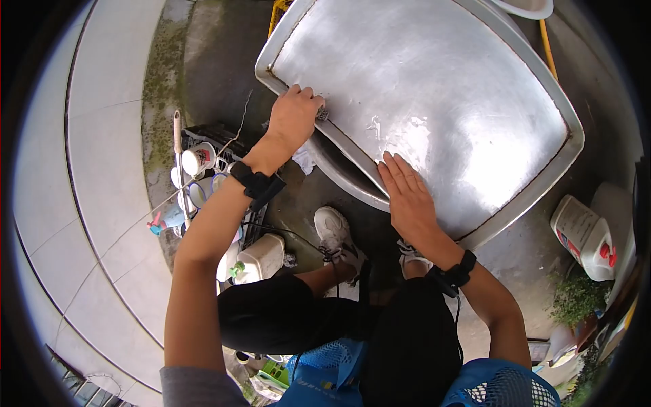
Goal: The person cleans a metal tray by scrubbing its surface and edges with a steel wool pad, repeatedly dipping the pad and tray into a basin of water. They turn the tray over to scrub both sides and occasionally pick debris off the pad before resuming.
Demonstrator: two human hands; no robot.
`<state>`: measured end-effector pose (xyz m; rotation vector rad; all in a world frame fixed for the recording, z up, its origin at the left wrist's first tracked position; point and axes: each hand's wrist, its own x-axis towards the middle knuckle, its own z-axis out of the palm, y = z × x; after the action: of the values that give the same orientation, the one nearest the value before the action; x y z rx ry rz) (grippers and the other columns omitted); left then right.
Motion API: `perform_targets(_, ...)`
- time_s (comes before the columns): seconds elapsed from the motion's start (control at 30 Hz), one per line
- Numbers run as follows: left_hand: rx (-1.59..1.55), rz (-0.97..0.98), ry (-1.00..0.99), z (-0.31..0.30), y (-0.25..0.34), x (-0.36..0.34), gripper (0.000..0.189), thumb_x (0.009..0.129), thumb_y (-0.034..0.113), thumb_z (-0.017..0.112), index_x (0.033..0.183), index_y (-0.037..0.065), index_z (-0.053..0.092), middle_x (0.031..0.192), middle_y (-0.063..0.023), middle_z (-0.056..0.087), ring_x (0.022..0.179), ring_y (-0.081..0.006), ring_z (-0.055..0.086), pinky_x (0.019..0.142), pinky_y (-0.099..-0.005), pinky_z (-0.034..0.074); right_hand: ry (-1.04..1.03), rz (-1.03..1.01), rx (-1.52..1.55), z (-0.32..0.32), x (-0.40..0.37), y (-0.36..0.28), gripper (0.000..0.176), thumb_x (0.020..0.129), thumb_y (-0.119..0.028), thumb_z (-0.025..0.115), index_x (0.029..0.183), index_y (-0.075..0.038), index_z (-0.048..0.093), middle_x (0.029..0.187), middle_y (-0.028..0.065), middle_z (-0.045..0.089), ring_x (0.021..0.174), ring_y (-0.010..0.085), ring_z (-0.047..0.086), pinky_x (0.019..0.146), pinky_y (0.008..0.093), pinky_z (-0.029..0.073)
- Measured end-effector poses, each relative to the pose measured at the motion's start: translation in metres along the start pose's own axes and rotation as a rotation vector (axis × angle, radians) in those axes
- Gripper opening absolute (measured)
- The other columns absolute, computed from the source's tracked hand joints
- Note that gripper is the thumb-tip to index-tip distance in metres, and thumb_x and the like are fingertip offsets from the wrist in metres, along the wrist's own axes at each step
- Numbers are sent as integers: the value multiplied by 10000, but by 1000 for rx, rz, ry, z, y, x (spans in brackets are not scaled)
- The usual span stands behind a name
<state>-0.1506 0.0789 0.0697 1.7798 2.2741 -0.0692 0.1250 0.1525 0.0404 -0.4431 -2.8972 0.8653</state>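
Observation:
A large metal tray (pixel 420 88) with a raised rim lies at the top centre, its surface shiny and wet in spots. My left hand (pixel 293 119) is closed round a small grey metal scourer (pixel 322 111), pressed against the near rim towards the left corner. Farther right along the same rim, my right hand (pixel 409 197) lies flat on the metal, fingers stretched out and holding nothing. Under the tray's near edge the curved rim of another metal vessel (pixel 346 186) shows.
Cups and bottles stand on the left, with a white jug (pixel 261 258) below them. A white container with a red cap (pixel 583 237) is at the right, above green plants (pixel 576 298). My shoes (pixel 336 237) are on the ground below the tray.

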Motion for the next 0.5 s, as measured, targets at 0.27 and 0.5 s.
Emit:
perform_targets(0.27,-172,119,-49,-6,37,-8,209,696,9,641,876,115,639,877,-54,593,860,-262,550,767,-365,466,-3,12,20,0,1,1,501,788,-26,459,1288,-2,467,1413,101,389,1318,228,345,1094,338,267)
perform_targets(0.5,136,-63,7,2,2,2,185,697,40,613,867,99,660,885,-69,592,873,-267,549,785,-361,469,2,6,11,-1,0,0,503,787,-24,460,1289,1,466,1409,106,394,1319,234,342,1094,342,266)
